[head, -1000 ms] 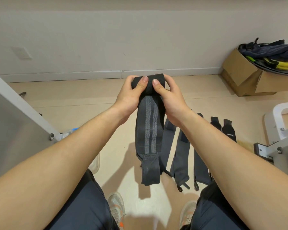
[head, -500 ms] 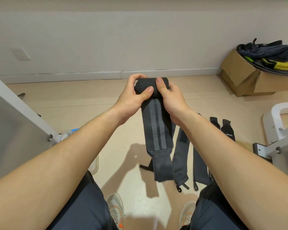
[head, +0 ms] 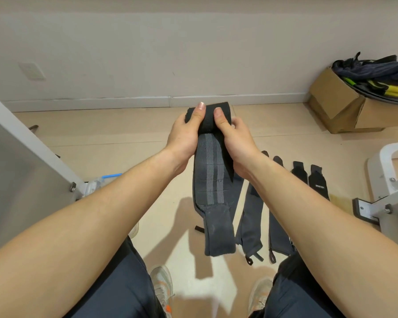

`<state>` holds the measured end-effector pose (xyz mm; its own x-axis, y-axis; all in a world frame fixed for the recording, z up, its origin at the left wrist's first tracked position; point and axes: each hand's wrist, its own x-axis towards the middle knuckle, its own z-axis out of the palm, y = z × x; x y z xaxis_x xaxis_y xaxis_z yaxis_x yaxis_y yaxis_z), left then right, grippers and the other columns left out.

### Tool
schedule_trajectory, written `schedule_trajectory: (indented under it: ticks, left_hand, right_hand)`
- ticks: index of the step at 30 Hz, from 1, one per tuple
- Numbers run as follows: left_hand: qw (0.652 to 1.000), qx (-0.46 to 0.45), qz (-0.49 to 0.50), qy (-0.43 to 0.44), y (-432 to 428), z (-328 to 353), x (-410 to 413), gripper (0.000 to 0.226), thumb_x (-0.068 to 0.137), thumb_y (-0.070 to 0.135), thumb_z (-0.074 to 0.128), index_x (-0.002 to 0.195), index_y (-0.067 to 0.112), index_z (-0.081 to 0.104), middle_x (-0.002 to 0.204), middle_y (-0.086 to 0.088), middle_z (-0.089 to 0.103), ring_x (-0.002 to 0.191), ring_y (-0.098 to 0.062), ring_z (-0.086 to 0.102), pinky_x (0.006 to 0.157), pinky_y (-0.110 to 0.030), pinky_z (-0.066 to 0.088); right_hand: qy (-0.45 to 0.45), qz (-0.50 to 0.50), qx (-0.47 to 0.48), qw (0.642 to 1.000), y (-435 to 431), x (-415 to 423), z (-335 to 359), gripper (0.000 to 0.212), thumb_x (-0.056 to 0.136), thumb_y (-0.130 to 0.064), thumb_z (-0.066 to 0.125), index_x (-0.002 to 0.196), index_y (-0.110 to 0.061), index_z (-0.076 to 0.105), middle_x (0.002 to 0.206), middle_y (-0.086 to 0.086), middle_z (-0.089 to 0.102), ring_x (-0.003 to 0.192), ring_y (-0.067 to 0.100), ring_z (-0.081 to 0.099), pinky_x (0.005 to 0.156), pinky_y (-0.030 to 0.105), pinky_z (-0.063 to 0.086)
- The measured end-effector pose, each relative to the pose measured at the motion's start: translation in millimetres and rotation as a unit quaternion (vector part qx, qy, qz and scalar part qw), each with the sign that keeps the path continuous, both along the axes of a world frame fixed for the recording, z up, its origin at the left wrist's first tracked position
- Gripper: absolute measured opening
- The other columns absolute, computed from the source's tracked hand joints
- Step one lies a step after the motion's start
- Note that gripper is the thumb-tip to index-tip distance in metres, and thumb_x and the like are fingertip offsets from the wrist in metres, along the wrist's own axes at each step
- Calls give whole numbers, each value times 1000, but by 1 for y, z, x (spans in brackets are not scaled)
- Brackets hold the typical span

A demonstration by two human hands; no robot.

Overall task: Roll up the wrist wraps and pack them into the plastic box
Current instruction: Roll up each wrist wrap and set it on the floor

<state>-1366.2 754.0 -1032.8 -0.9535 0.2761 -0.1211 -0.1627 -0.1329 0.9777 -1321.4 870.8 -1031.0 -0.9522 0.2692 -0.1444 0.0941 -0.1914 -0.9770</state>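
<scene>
Wrap (head: 210, 177) held mid-air over floor, top end rolled, tail hanging loose. Left hand (head: 185, 136) and right hand (head: 233, 138) curl round roll, thumbs on front, other fingers hidden behind. Spare wraps (head: 249, 221) flat on floor, partly under right forearm. Plastic box (head: 97, 184) mostly hidden by left forearm, contents unreadable. Cardboard box (head: 331, 97) holds dark and yellow gear, cut off at edge.

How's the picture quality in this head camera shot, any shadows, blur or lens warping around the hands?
Head view: hard-edged shadows of the arms and the hanging wrist wrap fall on the floor; the wrap, left hand and right hand look sharp; the wide-angle lens swells the forearms toward the bottom corners; no strong glare.
</scene>
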Motion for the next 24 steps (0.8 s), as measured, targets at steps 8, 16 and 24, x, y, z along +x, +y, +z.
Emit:
schedule_trajectory:
  ticks: [8, 16, 24]
  left_hand:
    - [998, -3, 36, 50, -10, 2, -13, 34, 91, 37, 73, 114, 18, 57, 110, -4, 72, 106, -21, 70, 100, -48, 55]
    - [953, -165, -27, 252, -8, -1, -3, 44, 80, 28, 75, 118, 32, 53, 101, 5, 68, 97, -19, 68, 92, -46, 56]
    - [977, -123, -96, 147, -17, 3, -10, 48, 75, 16, 82, 108, 29, 49, 99, -5, 62, 84, -16, 65, 79, -35, 60]
  right_hand:
    - [-5, 53, 52, 997, 1, 9, 1, 38, 107, -43, 45, 104, -18, 73, 103, 2, 79, 99, 14, 75, 86, 27, 58]
    - [-71, -13, -38, 997, 5, 4, 12, 59, 96, -63, 53, 107, -9, 74, 94, 10, 80, 86, 25, 78, 77, 35, 63]
    - [-27, -4, -15, 1000, 10, -2, 2, 36, 102, -40, 59, 109, -7, 72, 93, 11, 78, 84, 25, 76, 73, 35, 61]
